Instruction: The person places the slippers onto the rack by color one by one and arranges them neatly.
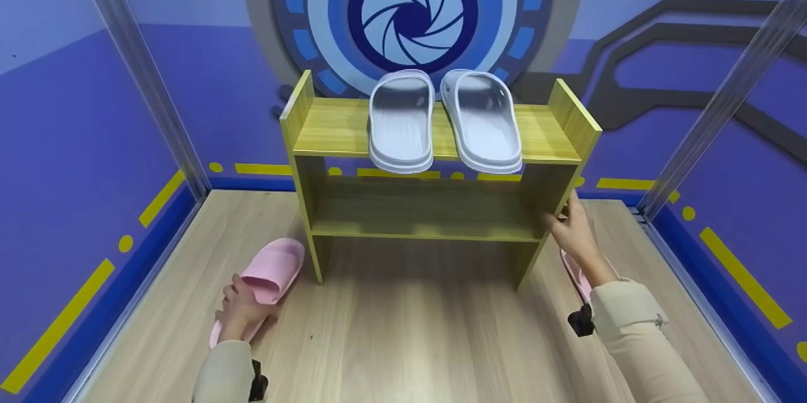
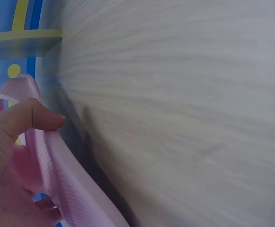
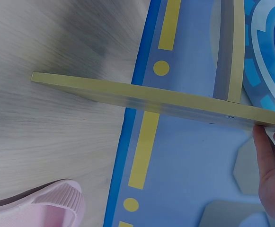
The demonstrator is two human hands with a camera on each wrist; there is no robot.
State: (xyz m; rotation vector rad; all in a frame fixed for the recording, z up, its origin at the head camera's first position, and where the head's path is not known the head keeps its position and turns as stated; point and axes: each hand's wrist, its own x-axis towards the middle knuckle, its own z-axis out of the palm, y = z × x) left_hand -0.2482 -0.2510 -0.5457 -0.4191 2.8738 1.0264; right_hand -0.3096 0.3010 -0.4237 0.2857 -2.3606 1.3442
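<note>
A pink slipper (image 1: 280, 259) is in the grip of my left hand (image 1: 238, 309), left of a small wooden shoe rack (image 1: 416, 231). In the left wrist view the thumb presses the inside edge of that slipper (image 2: 75, 189), its shadow falling on the floor beside it. My right hand (image 1: 577, 233) pinches the rack's right side panel, thumb on the inner side and fingers against the outer face. Partly behind the right forearm lies another pink slipper (image 1: 575, 274), whose toe end shows in the right wrist view. Two pale grey clogs (image 1: 401, 128) sit on the top shelf.
Behind the rack stands a blue-purple wall (image 1: 214, 94) with a round painted design. Further panels rise at left and right, with metal posts (image 1: 148, 75) in the corners. Pale wood-look floor (image 1: 403, 340) spreads in front of the rack.
</note>
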